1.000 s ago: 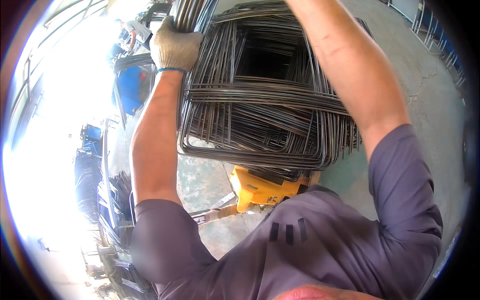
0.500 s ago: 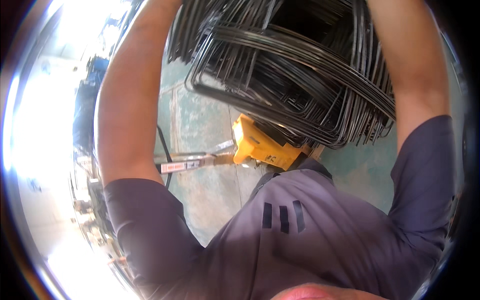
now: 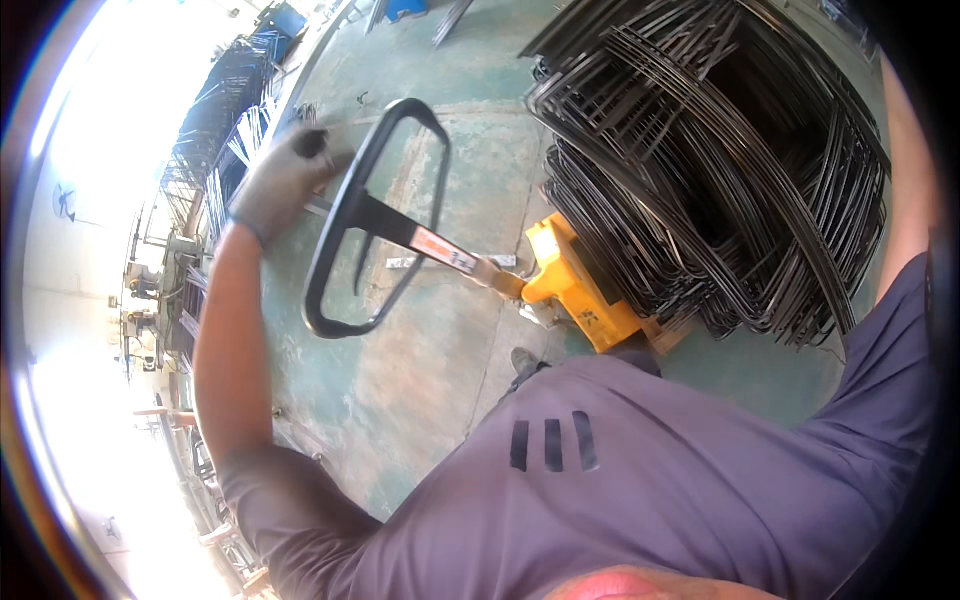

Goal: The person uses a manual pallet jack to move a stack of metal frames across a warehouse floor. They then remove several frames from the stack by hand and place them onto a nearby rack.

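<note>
From where I stand, the gloved left hand [image 3: 280, 185] is at the upper left of the frame, just beside a black loop handle [image 3: 385, 220]. The handle fills the space left of centre, to the right of that hand and a little lower. Its long axis slants from upper right down to lower left, and from its crossbar a shaft [image 3: 448, 252] runs off toward the lower right, into a yellow truck body [image 3: 585, 305] near the middle.

The left hand is plainly the nearer one. Its fingers point right, toward the handle's left side bar, which stands between them and the crossbar. The hand is smeared by blur, so I cannot tell how wide its grip is, whether the fingertips touch the bar, or what the dark patch at the fingers is. The right hand lies out of view; only the right forearm [image 3: 908, 190] shows, at the right edge beside the stack, so its grip I cannot tell either.

A big stack of dark wire frames [image 3: 705, 170] takes up the upper right, its bent corners reaching close to the yellow body, with a bit of wood [image 3: 672, 335] below. A shoe [image 3: 526, 362] shows on the greenish floor [image 3: 400, 400] under the shaft, and racked rods [image 3: 225, 115] crowd the far upper left
</note>
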Demonstrator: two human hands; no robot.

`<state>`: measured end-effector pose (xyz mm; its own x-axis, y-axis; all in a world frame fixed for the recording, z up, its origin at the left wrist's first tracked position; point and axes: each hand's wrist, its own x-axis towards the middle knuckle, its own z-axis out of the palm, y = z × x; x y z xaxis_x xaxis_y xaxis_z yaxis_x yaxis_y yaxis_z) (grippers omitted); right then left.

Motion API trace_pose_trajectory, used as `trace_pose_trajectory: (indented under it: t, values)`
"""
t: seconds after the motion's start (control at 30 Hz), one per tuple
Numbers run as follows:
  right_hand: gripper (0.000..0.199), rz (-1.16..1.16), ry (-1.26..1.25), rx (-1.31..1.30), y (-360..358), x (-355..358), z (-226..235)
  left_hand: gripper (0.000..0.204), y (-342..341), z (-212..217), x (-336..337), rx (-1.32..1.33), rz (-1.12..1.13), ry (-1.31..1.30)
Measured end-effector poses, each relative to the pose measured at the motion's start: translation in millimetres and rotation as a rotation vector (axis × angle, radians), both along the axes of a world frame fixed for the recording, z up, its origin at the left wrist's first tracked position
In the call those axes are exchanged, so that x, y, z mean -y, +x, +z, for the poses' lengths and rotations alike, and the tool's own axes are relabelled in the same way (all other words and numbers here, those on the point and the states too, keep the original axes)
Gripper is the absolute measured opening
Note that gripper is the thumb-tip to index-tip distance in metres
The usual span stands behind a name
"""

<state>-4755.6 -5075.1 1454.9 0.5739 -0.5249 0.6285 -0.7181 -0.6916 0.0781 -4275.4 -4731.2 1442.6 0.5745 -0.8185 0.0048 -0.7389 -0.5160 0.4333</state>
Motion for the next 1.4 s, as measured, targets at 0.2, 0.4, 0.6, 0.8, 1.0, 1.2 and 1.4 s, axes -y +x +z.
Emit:
trace_pose_trajectory:
  t: [0.2,0.4,0.6,0.8,1.0,1.2,1.4]
  values:
    - [0.030,0.104,0.136,0.061,156,-92,14,0.051,53,-52,-134,-0.121,0.016,0.127]
    - [0.031,0.146,0.253,0.102,247,-129,16,0.043,77,-35,-119,-0.021,-0.023,0.115]
    - [0.031,0.181,0.335,0.135,311,-144,12,0.040,94,-32,-129,-0.104,-0.030,0.146]
    - [0.031,0.165,0.364,0.128,400,-190,23,0.047,157,-23,-140,-0.470,-0.070,0.055]
    - [0.032,0.108,0.369,0.146,517,-254,32,0.055,297,-72,-156,-0.163,-0.281,-0.441]
    - [0.032,0.060,0.378,0.148,646,-326,57,0.073,483,-55,-129,-0.120,-0.330,-0.745]
    - [0.033,0.117,0.394,0.135,740,-377,78,0.093,559,2,-93,-0.755,-0.666,-0.804]
